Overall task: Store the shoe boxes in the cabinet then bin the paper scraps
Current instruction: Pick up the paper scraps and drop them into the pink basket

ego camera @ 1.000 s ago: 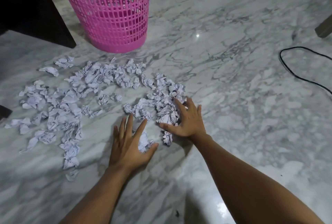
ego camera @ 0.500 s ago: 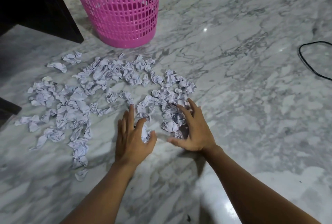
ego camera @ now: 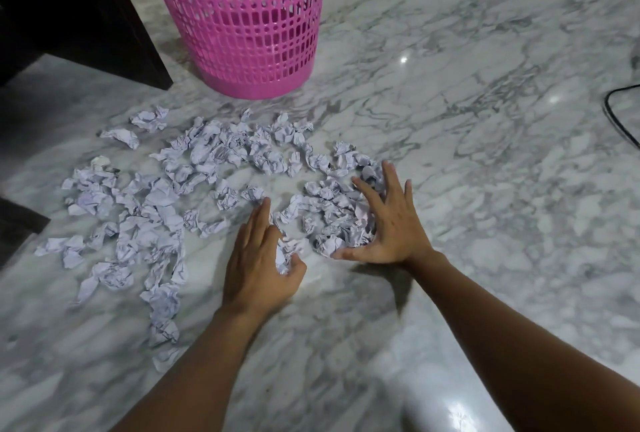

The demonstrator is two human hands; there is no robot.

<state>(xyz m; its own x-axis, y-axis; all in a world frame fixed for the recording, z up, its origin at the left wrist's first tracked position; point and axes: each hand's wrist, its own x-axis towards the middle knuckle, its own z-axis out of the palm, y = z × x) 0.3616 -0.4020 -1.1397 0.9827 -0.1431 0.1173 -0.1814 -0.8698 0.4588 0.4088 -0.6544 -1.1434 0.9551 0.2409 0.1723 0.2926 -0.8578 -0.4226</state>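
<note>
Several crumpled white paper scraps (ego camera: 207, 168) lie scattered on the marble floor (ego camera: 485, 189), in front of a pink plastic mesh bin (ego camera: 242, 33). My left hand (ego camera: 259, 265) lies flat on the floor at the near edge of the scraps, with thumb and index finger curled round one paper scrap (ego camera: 284, 253). My right hand (ego camera: 391, 223) has its fingers spread and straight, pressing against the right side of a heap of scraps (ego camera: 332, 217). The two hands flank that heap. No shoe boxes are in view.
A dark cabinet (ego camera: 69, 9) stands at the upper left beside the bin. Another dark piece (ego camera: 17, 223) juts in at the left edge. A black cable (ego camera: 620, 116) lies on the floor at the far right.
Both hands have drawn nearer together, raking scraps into a tighter heap between them. The left thumb has closed on a scrap. The view has shifted closer to the bin.
</note>
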